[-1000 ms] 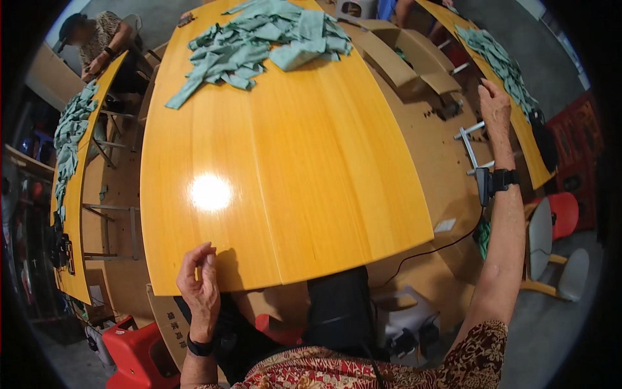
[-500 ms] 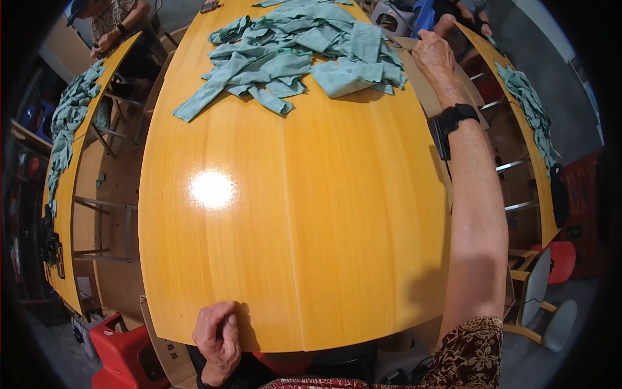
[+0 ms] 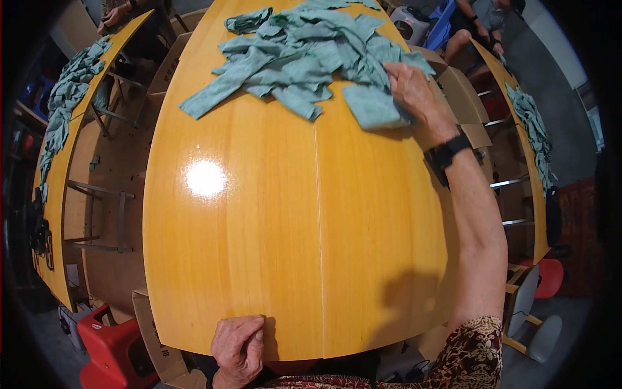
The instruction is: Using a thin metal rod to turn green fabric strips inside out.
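Note:
A loose heap of green cloth pieces [image 3: 291,58] lies across the far part of the yellow wooden table [image 3: 246,259]. My right hand [image 3: 418,97] reaches to the heap's right side, fingers bent at the cloth. They look closed on a green cloth piece [image 3: 372,109] at the heap's near right corner, though the palm side is hidden. A black band circles that wrist. At the table's near edge my left hand [image 3: 238,343] rests with its fingers curled in and the thumb against them, nothing seen inside.
An open cardboard box [image 3: 461,94] stands against the table's right side. More green cloth covers side tables at left [image 3: 71,84] and right [image 3: 531,123], with people seated beyond. A red stool [image 3: 113,347] is at lower left, a chair [image 3: 528,311] at lower right.
My right hand has come back from over the box to the heap. The near right cloth piece has shifted toward me. My left hand stays curled at the near edge, slightly further right in view.

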Available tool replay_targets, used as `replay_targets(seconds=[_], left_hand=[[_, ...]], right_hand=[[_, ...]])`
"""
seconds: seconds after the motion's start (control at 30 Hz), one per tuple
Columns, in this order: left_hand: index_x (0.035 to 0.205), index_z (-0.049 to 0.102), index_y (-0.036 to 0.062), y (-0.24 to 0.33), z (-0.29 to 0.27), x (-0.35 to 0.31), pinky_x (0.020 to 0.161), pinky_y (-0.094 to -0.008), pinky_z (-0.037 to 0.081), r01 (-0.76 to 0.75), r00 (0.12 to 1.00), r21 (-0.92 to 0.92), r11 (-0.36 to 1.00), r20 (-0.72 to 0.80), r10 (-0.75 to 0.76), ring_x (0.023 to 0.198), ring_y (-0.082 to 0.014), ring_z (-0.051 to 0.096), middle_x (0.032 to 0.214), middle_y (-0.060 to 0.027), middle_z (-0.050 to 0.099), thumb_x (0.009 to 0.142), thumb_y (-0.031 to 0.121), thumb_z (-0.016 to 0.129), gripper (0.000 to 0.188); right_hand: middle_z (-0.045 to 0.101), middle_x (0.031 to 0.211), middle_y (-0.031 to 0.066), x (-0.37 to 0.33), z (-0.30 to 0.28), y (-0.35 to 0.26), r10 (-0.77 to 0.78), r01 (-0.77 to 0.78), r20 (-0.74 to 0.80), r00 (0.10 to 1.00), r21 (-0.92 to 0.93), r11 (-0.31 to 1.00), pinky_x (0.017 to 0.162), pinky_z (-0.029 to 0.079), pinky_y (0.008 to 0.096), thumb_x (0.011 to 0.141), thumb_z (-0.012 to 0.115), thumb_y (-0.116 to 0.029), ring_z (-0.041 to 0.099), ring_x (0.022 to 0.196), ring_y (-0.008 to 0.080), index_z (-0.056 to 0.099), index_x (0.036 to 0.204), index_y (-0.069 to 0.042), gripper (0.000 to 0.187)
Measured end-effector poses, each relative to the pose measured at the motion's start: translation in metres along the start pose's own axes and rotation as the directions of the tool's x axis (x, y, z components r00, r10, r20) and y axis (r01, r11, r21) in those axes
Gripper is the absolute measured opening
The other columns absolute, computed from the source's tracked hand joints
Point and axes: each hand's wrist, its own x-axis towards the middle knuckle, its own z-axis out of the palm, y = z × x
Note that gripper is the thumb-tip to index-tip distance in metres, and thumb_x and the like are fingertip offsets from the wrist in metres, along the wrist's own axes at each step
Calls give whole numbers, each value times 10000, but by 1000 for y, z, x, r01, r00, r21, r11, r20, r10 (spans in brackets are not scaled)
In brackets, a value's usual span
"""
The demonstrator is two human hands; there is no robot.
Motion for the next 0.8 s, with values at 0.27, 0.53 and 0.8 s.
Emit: replay_targets(seconds=[0.27,0.53,0.8], left_hand=[[953,654,15,-6,-4,-4,685,-343,474,-75,997,-21,997,-15,75,773,-286,621,874,-129,670,782,-56,668,185],[1034,658,-5,-6,-38,-4,798,-292,493,163,986,-253,954,3,-168,865,-195,640,913,-117,670,893,13,605,151],[1114,621,-22,-25,-104,64,874,-242,456,185,964,-412,892,-102,-247,970,-103,586,1042,-48,653,955,74,578,191]], right_hand=[[576,790,214,-104,-71,-98,-74,62,50,996,204,977,648,469,494,836,530,14,591,771,428,576,977,-10,150],[626,890,215,-170,-133,-152,31,-69,102,994,396,916,710,498,408,868,550,10,621,816,382,623,1107,40,252],[683,1041,195,-206,-170,-131,394,-375,27,919,373,849,823,497,326,920,515,-26,668,951,273,630,1141,50,261]])
